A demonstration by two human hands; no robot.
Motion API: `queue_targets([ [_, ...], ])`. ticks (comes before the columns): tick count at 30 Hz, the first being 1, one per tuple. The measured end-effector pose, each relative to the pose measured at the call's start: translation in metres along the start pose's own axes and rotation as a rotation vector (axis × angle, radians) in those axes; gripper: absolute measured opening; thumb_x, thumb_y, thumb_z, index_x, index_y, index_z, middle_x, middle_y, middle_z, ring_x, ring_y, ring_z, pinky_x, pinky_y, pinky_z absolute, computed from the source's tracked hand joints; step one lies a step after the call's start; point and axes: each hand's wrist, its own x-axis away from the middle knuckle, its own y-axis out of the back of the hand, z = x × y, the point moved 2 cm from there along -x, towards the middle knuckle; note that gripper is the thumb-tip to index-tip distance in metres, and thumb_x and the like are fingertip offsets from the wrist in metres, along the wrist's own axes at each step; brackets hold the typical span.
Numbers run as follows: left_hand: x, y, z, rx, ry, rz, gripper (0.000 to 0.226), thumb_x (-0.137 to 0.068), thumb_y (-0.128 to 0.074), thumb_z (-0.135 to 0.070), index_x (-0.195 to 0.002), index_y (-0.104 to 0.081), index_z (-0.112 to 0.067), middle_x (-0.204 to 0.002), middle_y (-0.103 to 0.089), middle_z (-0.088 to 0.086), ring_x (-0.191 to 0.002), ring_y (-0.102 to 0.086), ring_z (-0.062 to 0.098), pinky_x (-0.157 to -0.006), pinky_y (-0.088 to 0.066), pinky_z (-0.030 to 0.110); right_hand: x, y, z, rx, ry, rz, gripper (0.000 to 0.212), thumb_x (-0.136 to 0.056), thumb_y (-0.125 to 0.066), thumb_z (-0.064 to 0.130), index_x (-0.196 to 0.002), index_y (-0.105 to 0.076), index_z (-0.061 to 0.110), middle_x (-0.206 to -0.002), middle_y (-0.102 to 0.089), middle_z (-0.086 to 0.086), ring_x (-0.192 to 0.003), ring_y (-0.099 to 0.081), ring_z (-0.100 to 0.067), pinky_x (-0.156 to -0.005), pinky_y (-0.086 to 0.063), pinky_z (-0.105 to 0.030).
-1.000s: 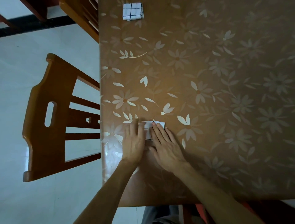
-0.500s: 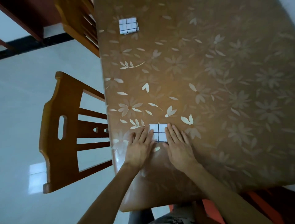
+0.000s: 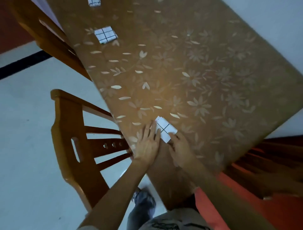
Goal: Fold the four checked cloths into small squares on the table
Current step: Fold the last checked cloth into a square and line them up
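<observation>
Whole frame is motion-blurred, edges soft. Farthest folded cloth is cut off by the top edge, only a sliver shows. Middle folded cloth is in full view, a small checked square near the table's left edge. Nearest folded cloth lies flat near the table's front left corner; its near corner is hidden under the right hand's fingers.

Left hand: flat on the table, fingers straight and together, tips touching the cloth's left edge, gripping nothing. Right hand: fingers rest on the cloth's near end and look bent (blur plus foreshortening), so can't tell whether they pinch the fabric or just press it.

Both forearms come in from the bottom. One wooden chair stands just beside the table's left edge, next to the left hand; a second chair farther along is partly cropped.
</observation>
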Motion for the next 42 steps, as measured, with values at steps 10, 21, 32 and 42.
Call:
queue_targets([
  [10, -0.001, -0.003, 0.051, 0.022, -0.069, 0.158, 0.066, -0.104, -0.033, -0.031, -0.158, 0.002, -0.016, -0.166, 0.008, 0.014, -0.152, 0.003, 0.032, -0.122, -0.01, 0.052, -0.023, -0.01, 0.05, -0.039, -0.029, -0.101, 0.033, -0.089, -0.061, 0.009, -0.122, -0.063, 0.005, -0.116, -0.058, -0.015, -0.104, -0.059, -0.031, -0.09, -0.052, -0.042],
  [21, -0.078, 0.042, 0.167, -0.066, -0.078, 0.263, 0.064, -0.106, -0.031, -0.035, -0.158, 0.002, -0.015, -0.165, 0.01, 0.013, -0.153, 0.002, 0.032, -0.121, -0.007, 0.049, -0.109, -0.013, 0.129, -0.087, 0.055, -0.121, 0.057, -0.081, -0.038, 0.03, -0.125, -0.062, 0.003, -0.124, -0.063, -0.014, -0.115, -0.058, -0.031, -0.095, -0.051, -0.048],
  [32, -0.184, 0.088, 0.302, 0.047, -0.263, 0.281, 0.067, -0.097, -0.054, -0.027, -0.153, -0.019, -0.015, -0.16, -0.015, 0.017, -0.141, -0.028, 0.037, -0.113, -0.032, 0.05, -0.201, -0.033, 0.227, -0.026, -0.196, -0.036, 0.069, -0.099, -0.04, 0.038, -0.156, -0.011, 0.011, -0.164, -0.009, -0.005, -0.151, -0.001, -0.019, -0.121, -0.003, -0.041],
  [42, -0.195, 0.112, 0.373, 0.182, -0.523, 0.145, 0.061, -0.094, -0.05, -0.007, -0.152, -0.032, -0.011, -0.158, -0.029, 0.014, -0.142, -0.033, 0.033, -0.111, -0.035, 0.045, -0.251, -0.034, 0.278, -0.185, -0.409, -0.183, 0.061, -0.096, -0.048, 0.027, -0.15, -0.029, 0.008, -0.159, -0.024, -0.011, -0.143, -0.027, -0.028, -0.116, -0.027, -0.042],
])
